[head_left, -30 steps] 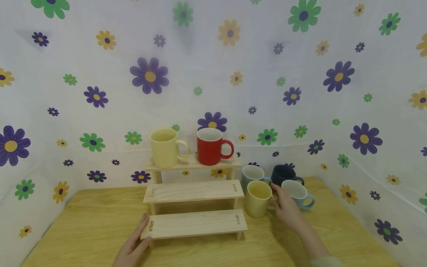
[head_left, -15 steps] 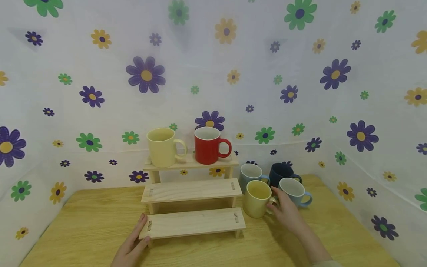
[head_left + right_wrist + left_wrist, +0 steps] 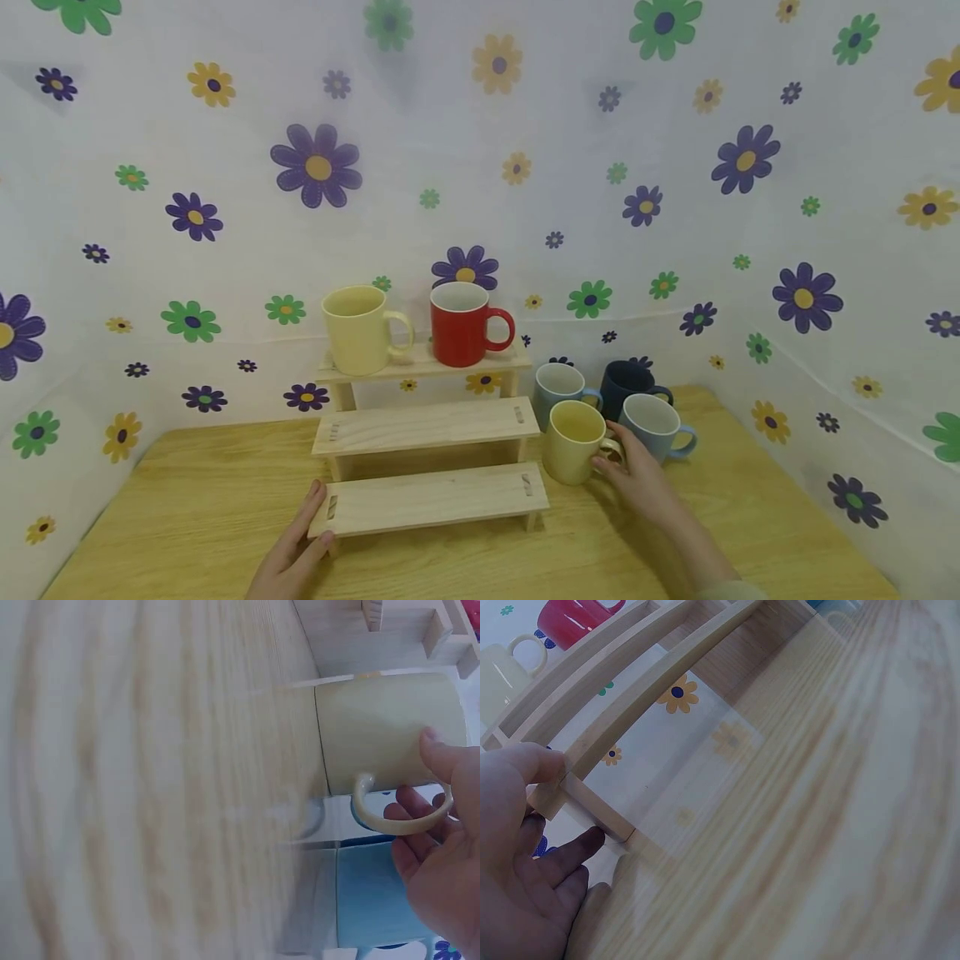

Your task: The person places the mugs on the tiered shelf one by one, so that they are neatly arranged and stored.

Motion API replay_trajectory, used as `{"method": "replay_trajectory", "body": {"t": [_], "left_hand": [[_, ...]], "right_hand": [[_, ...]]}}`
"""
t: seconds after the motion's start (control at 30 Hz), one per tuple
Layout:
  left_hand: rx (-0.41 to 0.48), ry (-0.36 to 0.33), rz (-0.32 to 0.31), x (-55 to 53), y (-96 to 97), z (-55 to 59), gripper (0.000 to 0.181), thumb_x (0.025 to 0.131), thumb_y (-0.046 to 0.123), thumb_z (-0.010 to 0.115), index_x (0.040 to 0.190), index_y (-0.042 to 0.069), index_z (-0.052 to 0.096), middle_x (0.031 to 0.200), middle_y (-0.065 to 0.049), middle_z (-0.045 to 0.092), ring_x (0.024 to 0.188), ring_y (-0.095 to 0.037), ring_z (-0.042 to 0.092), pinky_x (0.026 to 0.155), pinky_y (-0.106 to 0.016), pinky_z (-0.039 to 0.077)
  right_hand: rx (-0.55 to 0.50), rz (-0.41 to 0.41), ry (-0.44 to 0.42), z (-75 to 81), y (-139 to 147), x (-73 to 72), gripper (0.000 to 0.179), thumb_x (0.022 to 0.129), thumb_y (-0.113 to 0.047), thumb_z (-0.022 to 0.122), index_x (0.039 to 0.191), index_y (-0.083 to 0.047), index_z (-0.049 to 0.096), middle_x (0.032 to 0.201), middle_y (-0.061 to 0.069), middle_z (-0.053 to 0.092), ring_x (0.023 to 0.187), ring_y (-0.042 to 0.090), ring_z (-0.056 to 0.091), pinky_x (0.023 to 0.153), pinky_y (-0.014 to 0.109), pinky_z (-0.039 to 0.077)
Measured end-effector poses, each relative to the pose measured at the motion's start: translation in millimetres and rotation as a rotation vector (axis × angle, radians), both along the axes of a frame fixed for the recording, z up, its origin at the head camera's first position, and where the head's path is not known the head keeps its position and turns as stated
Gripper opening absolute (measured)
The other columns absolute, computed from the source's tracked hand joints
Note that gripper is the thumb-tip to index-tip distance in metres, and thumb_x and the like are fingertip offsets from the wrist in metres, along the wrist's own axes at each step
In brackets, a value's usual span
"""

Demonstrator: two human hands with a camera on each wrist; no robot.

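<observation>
Pale yellow, the ceramic mug (image 3: 572,446) stands upright at the tips of the right hand (image 3: 637,471), its handle turned toward the palm. The right fingers have closed in round that handle, passing behind its loop, while the thumb presses on the mug's wall near the rim. Whether the base touches the table (image 3: 187,500) there is hard to tell.

Just to the right of these fingers stands a light blue mug (image 3: 652,429) with a white inside; a dark blue mug (image 3: 622,392) sits beyond the fingertips, and a second light blue mug (image 3: 553,400) is farther off and to their left, behind the yellow one.

The left hand (image 3: 292,546) is at the wooden three-step rack (image 3: 431,500), only slightly open: thumb and fingers grip the left end of the lowest step, with one finger stretched near the leg below it. From these fingers the rack runs off to the right and rises away in steps. Up on its top step, well beyond the left fingers, are a larger light yellow mug (image 3: 356,333) and, to its right, a red mug (image 3: 457,329) with a white inside. Past everything hangs a white flower-print cloth (image 3: 375,242).
</observation>
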State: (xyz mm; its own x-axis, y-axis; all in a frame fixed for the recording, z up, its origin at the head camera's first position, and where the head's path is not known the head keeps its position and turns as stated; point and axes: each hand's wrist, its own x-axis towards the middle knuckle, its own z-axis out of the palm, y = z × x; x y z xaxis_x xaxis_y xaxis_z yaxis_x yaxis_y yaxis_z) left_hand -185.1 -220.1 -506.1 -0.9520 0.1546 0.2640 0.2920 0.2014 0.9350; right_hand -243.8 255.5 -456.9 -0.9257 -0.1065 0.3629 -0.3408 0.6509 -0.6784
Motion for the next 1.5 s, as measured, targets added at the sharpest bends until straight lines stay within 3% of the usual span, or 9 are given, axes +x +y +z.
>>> {"method": "replay_trajectory", "body": {"t": [0.23, 0.4, 0.63, 0.77, 0.93, 1.23, 1.5], "left_hand": [[-0.004, -0.014, -0.001, 0.0, -0.5, 0.1, 0.060, 0.098, 0.016, 0.054, 0.148, -0.004, 0.027, 0.154, -0.028, 0.005, 0.123, 0.025, 0.014, 0.094, -0.001, 0.022], [0.002, -0.034, 0.015, 0.7, 0.2, 1.7, 0.060, 0.098, 0.017, 0.055, 0.148, -0.002, 0.029, 0.155, -0.025, 0.007, 0.123, 0.025, 0.015, 0.094, -0.001, 0.022], [-0.023, -0.029, 0.022, -0.4, -0.7, 0.9, 0.060, 0.098, 0.017, 0.055, 0.148, 0.000, 0.028, 0.155, -0.025, 0.008, 0.124, 0.025, 0.014, 0.095, -0.001, 0.021], [-0.033, -0.031, 0.029, -0.2, -0.5, 1.7, 0.059, 0.098, 0.019, 0.055, 0.149, 0.001, 0.029, 0.155, -0.024, 0.009, 0.125, 0.024, 0.013, 0.095, 0.000, 0.020], [-0.032, -0.027, 0.029, 0.6, 0.0, 1.5, 0.059, 0.098, 0.019, 0.054, 0.148, 0.001, 0.029, 0.155, -0.023, 0.009, 0.126, 0.024, 0.013, 0.095, 0.000, 0.020], [-0.038, -0.030, 0.027, -0.1, 0.1, 1.2, 0.059, 0.099, 0.020, 0.053, 0.149, 0.001, 0.028, 0.156, -0.022, 0.008, 0.128, 0.022, 0.012, 0.095, -0.001, 0.021], [-0.033, 0.009, 0.022, 1.8, 0.8, 1.5, 0.058, 0.099, 0.017, 0.053, 0.148, -0.001, 0.028, 0.154, -0.027, 0.009, 0.129, 0.020, 0.012, 0.095, -0.001, 0.021]], "right_hand": [[-0.031, -0.067, -0.048, -5.3, 1.2, 0.8, 0.056, 0.094, -0.021, 0.062, 0.140, 0.001, 0.039, 0.128, 0.025, 0.053, 0.112, 0.037, 0.053, 0.093, 0.054, 0.041], [-0.109, -0.100, -0.077, -10.5, 0.9, -0.3, 0.051, 0.095, -0.023, 0.060, 0.139, -0.005, 0.043, 0.126, 0.021, 0.056, 0.108, 0.032, 0.054, 0.092, 0.045, 0.042], [-0.359, -0.032, -0.012, -17.3, -2.4, -2.8, 0.043, 0.094, -0.008, 0.060, 0.134, 0.003, 0.048, 0.122, 0.024, 0.056, 0.101, 0.006, 0.054, 0.083, 0.013, 0.043], [-0.548, -0.034, -0.033, -18.9, -7.0, -3.2, 0.041, 0.094, -0.003, 0.058, 0.132, 0.008, 0.048, 0.122, 0.024, 0.054, 0.096, -0.001, 0.054, 0.082, 0.013, 0.045], [-0.750, -0.150, -0.143, -19.5, -14.0, -1.9, 0.047, 0.092, -0.015, 0.065, 0.133, 0.004, 0.051, 0.116, 0.000, 0.060, 0.097, 0.004, 0.056, 0.083, 0.018, 0.047], [-0.773, -0.257, -0.075, -24.1, -18.7, -3.6, 0.040, 0.090, -0.010, 0.067, 0.122, 0.011, 0.057, 0.096, -0.019, 0.065, 0.090, 0.001, 0.057, 0.078, 0.014, 0.046], [-0.898, -0.261, -0.052, -27.4, -22.2, -4.4, 0.026, 0.088, -0.007, 0.069, 0.112, 0.001, 0.066, 0.104, -0.011, 0.067, 0.094, 0.006, 0.056, 0.079, 0.015, 0.046]]}}
